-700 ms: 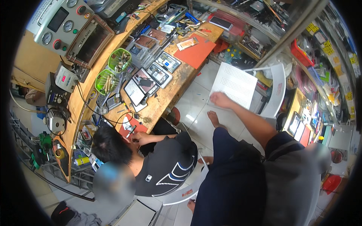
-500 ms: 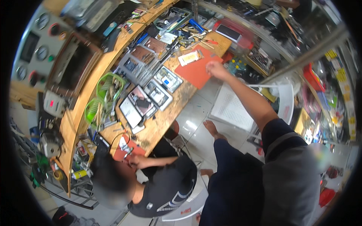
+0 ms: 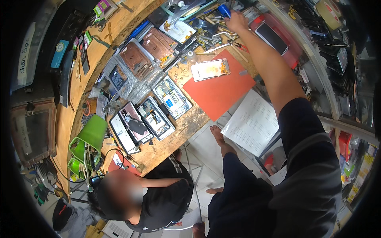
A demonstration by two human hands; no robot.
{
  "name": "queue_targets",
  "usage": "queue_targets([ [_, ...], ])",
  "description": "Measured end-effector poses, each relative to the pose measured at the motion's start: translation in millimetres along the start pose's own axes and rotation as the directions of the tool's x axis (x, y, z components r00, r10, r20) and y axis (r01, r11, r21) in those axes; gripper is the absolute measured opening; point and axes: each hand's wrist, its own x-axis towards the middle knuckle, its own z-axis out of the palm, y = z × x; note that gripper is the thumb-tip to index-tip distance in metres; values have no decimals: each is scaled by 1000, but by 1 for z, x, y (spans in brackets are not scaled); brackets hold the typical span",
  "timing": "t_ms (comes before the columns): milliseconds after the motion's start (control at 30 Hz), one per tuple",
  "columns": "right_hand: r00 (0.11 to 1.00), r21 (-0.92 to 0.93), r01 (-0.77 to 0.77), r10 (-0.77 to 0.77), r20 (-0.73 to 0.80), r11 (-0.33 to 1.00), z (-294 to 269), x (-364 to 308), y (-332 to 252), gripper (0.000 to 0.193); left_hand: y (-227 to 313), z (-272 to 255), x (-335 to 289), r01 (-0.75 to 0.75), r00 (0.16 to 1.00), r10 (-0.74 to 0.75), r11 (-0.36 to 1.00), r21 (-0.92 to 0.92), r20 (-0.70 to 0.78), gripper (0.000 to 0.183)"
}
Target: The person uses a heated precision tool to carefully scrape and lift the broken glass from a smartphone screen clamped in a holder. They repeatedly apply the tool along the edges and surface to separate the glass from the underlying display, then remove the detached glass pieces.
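My right hand [image 3: 237, 22] reaches to the far edge of the bench, its fingers closed at the lower end of a blue cylindrical thing [image 3: 224, 10], perhaps a tool handle. Around it lies a heap of small hand tools [image 3: 212, 29]. Nearer to me, an opened phone [image 3: 210, 70] with a pale body and an orange patch lies on an orange-red mat [image 3: 216, 95]. Tweezers-like thin tools and a red-handled tool [image 3: 241, 47] rest just beyond the mat. My left hand does not show.
Opened tablets [image 3: 172, 97] stand left of the mat, with brown panels [image 3: 137, 59] behind. A dark-screened phone [image 3: 272, 37] lies on a red case [image 3: 291, 57]. Green baskets [image 3: 93, 129] stand at left. A co-worker [image 3: 162, 202] sits at lower left. A white perforated chair [image 3: 254, 123] is beside the bench.
My right hand has gone from above the mat's right corner to the tools at the far edge and closed on the blue thing. My view has shifted closer to the bench.
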Motion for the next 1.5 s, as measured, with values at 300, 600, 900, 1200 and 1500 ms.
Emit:
queue_targets([
  [300,999,303,25,-35,29,953,-63,-60,12,43,-1,36,-5,23,976,-88,951,-309,-198,36],
  [600,960,924,-278,-91,264,-263,-214,-471,-43,37,38,49,-7,-72,883,-429,-524,-849,190,50],
  [900,198,849,-528,-974,112,-10,-347,-828,-207,44,-17,15,-157,-369,870,-434,-255,-894,-235,26],
  [1200,-510,596,-618,-839,193,512,-363,-1044,-285,47,-143,-43,-262,-812,448,-804,-184,-554,-390,22],
  [1500,-676,497,-588,-725,132,638,-283,-1157,-380,46,-318,-35,-217,-808,544,-775,-381,-450,-321,17],
])
